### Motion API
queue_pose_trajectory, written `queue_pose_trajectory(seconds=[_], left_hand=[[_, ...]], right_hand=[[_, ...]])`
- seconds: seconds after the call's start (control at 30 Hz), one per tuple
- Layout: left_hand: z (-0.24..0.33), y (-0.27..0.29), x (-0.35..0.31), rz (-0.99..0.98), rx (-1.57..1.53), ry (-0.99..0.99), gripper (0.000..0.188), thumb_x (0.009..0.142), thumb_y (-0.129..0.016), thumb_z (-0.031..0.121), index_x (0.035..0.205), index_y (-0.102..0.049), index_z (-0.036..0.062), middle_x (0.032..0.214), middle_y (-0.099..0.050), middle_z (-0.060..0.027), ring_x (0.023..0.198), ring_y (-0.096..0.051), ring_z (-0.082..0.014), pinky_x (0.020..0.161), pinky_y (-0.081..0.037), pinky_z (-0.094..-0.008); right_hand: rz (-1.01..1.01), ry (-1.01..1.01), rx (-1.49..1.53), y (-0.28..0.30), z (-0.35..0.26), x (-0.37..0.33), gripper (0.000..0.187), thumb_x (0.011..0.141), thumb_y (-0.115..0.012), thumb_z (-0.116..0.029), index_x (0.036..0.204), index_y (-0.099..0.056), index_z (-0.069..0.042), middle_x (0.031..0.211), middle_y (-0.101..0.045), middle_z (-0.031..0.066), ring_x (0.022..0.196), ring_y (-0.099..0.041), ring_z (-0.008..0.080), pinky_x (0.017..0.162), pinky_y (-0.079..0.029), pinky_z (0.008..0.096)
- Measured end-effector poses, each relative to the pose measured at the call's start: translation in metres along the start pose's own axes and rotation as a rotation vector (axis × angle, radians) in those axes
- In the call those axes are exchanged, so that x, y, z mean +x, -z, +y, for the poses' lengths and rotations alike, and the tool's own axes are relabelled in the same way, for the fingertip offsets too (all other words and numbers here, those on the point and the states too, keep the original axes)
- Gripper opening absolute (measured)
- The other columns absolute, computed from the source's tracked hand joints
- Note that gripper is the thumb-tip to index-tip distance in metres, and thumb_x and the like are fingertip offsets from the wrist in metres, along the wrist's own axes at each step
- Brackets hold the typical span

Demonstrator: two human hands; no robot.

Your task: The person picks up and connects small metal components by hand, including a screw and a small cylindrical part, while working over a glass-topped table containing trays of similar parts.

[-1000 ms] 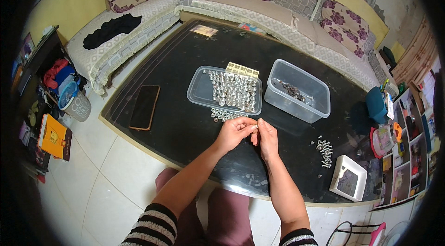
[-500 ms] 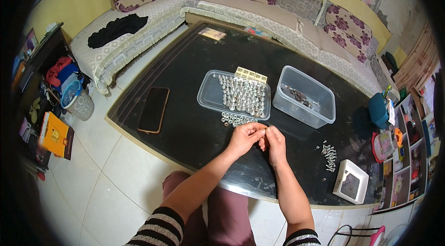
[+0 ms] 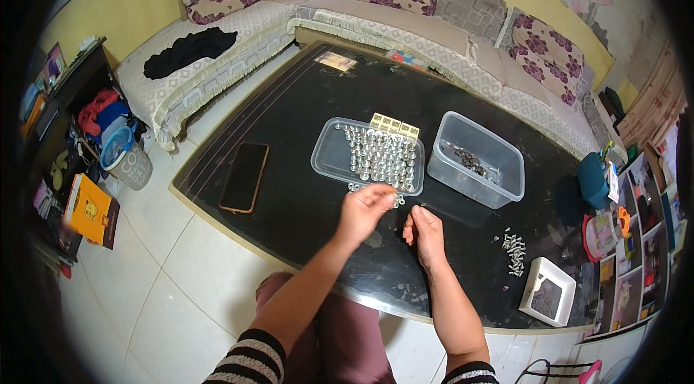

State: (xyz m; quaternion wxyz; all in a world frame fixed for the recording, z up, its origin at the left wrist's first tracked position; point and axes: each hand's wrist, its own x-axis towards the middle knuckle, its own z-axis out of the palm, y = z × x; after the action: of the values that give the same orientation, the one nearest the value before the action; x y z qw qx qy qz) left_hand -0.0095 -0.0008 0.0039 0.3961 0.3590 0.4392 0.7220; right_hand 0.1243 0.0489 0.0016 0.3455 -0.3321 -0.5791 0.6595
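Observation:
My left hand [image 3: 363,215] hovers over a cluster of small metal nuts [image 3: 398,200] at the front edge of a clear plastic lid [image 3: 329,156]. Its fingertips are smeared by motion, so what they grip, if anything, does not show. Shiny round metal pieces [image 3: 382,154] stand in rows on that lid. To the right, my right hand [image 3: 426,233] is closed just above the black tabletop, thumb against forefinger; a tiny dark thing may be at the tips, too small to name. Further right lies a heap of small metal screws [image 3: 515,254].
A clear plastic box [image 3: 477,189] holding small dark pieces stands right of the lid. Behind the lid is a cream strip with square cells [image 3: 394,126]. An open white box [image 3: 547,293] sits at the right front, a phone [image 3: 244,178] at the left. Sofas [image 3: 405,22] line the far side.
My hands were together, fingertips touching; now they are apart. The left has moved left to the nuts, and the right has dropped slightly toward me. The view has shifted a little.

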Motion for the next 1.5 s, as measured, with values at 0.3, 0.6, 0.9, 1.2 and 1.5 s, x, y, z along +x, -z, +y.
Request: queue_pose_trajectory(seconds=[0.3,0.6,0.9,1.2,1.5], left_hand=[[0.017,0.086,0.094,0.214,0.747,-0.170,0.015,0.069,-0.060,0.007,0.084,-0.062,0.0046,0.070,-0.061,-0.0073,0.064,-0.057,-0.0101,0.060,-0.044,-0.0216],[0.000,0.088,0.122,0.201,1.090,-0.156,0.015,0.066,-0.060,0.008,0.081,-0.062,0.0049,0.070,-0.061,-0.0105,0.064,-0.059,-0.0183,0.061,-0.046,-0.0269],[0.010,0.078,0.105,0.201,1.012,-0.282,0.017,0.064,-0.059,0.005,0.082,-0.060,0.0030,0.077,-0.059,-0.0117,0.067,-0.059,-0.0202,0.062,-0.046,-0.0276],[0.016,0.016,0.022,0.012,0.702,-0.076,0.015,0.069,-0.061,0.004,0.084,-0.060,0.0003,0.069,-0.055,-0.0020,0.058,-0.048,-0.0041,0.053,-0.040,-0.0182],[-0.005,0.005,-0.013,-0.005,0.495,-0.030,0.015,0.068,-0.061,0.001,0.083,-0.059,-0.0012,0.073,-0.055,0.0008,0.058,-0.044,-0.0008,0.052,-0.037,-0.0141]], right_hand=[[-0.029,-0.024,-0.104,-0.005,0.000,0.000,0.033,0.083,-0.047,-0.027,0.060,-0.050,-0.004,0.049,-0.048,0.0017,0.041,-0.041,0.0054,0.040,-0.032,0.0184],[-0.044,-0.029,-0.127,-0.006,0.000,0.000,0.031,0.083,-0.048,-0.025,0.062,-0.051,-0.003,0.049,-0.048,0.0014,0.042,-0.042,0.0052,0.041,-0.033,0.0185],[-0.045,-0.052,-0.110,-0.004,0.001,-0.001,0.028,0.082,-0.049,-0.024,0.063,-0.051,-0.003,0.051,-0.049,0.0007,0.044,-0.043,0.0054,0.041,-0.034,0.0190],[-0.075,0.062,-0.196,-0.001,0.003,0.001,0.025,0.082,-0.049,-0.023,0.068,-0.052,-0.003,0.054,-0.050,0.0000,0.047,-0.045,0.0047,0.044,-0.036,0.0186],[0.238,0.401,-0.904,0.082,-0.028,-0.018,0.007,0.069,-0.052,-0.009,0.071,-0.055,-0.003,0.072,-0.055,0.0135,0.072,-0.054,0.0287,0.065,-0.043,0.0350]])
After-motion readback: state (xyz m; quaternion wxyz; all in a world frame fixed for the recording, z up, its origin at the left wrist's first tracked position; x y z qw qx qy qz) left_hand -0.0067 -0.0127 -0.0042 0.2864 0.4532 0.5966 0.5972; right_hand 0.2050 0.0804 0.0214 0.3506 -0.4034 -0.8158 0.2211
